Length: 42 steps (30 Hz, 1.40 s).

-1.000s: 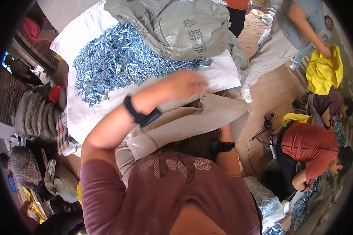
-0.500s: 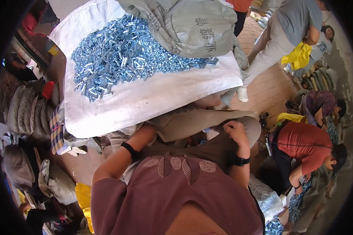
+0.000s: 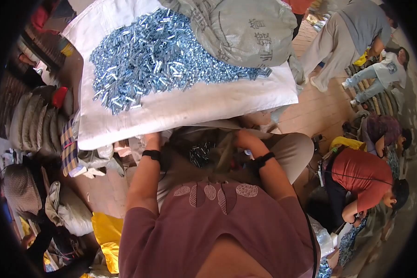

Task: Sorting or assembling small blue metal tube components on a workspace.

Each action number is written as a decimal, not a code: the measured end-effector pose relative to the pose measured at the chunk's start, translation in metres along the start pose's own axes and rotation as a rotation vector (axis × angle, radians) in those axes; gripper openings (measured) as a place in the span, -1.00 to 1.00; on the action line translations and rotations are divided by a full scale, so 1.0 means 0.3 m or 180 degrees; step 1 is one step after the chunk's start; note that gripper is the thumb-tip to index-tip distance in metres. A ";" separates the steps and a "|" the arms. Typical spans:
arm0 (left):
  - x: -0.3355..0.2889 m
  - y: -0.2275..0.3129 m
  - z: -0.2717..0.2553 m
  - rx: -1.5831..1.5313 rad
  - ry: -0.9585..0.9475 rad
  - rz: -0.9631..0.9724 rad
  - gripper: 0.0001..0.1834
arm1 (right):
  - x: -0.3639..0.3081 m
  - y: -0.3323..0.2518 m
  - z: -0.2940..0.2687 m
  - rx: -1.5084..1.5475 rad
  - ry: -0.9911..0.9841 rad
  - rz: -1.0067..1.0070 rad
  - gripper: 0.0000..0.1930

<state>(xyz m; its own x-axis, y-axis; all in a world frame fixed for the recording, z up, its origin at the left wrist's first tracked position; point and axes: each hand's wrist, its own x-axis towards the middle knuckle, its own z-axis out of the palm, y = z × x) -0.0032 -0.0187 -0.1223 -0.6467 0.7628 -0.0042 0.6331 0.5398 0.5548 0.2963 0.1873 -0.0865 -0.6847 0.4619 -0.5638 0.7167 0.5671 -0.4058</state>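
On my lap, below the near edge of the white-covered table, lies an opened dark grey-green sack. Small dark metal pieces show inside its mouth. My right hand is at the sack's right side, where a fold of cloth rises to its fingers; it appears closed on that fold. At the left side, my left hand is close under the table's edge, its fingers hidden. A wide heap of shiny bluish metal tubes covers the table's white sheet.
A grey woven sack rests over the heap's far right. Filled sacks are stacked at left, by a checked cloth. A yellow bag lies at lower left. Co-workers, one in a red shirt, bend over metal pieces at right.
My left hand has moved forward toward the table's edge. The right hand has gone from above my knee in to the sack. The sack's mouth has opened, revealing dark pieces.
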 end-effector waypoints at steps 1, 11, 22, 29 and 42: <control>0.083 0.003 -0.032 0.0062 0.0055 0.0026 -0.57 | 0.052 -0.027 0.006 -0.0030 0.0063 -0.0123 -0.61; 0.217 0.004 -0.082 0.0327 0.0734 0.1603 -0.57 | 0.533 -0.138 0.027 0.0990 0.2623 -0.0594 -0.51; 0.280 0.063 -0.045 0.0934 0.0852 0.2097 -0.58 | 0.444 -0.102 0.094 0.0862 0.3294 -0.0607 -0.51; 0.037 -0.082 0.058 0.1560 0.0876 0.1727 -0.58 | 0.385 -0.100 0.093 0.0868 0.3111 -0.1034 -0.52; -0.360 0.251 -0.308 -0.0863 -0.1799 0.1530 -0.71 | -0.133 -0.306 -0.019 0.0554 0.0727 -0.2327 -0.82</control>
<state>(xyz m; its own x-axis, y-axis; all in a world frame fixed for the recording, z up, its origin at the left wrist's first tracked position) 0.0750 -0.0933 -0.0031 0.0318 0.9950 -0.0942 0.6156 0.0548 0.7862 0.2571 0.1207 -0.0227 -0.9874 0.1521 0.0439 0.0713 0.6751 -0.7343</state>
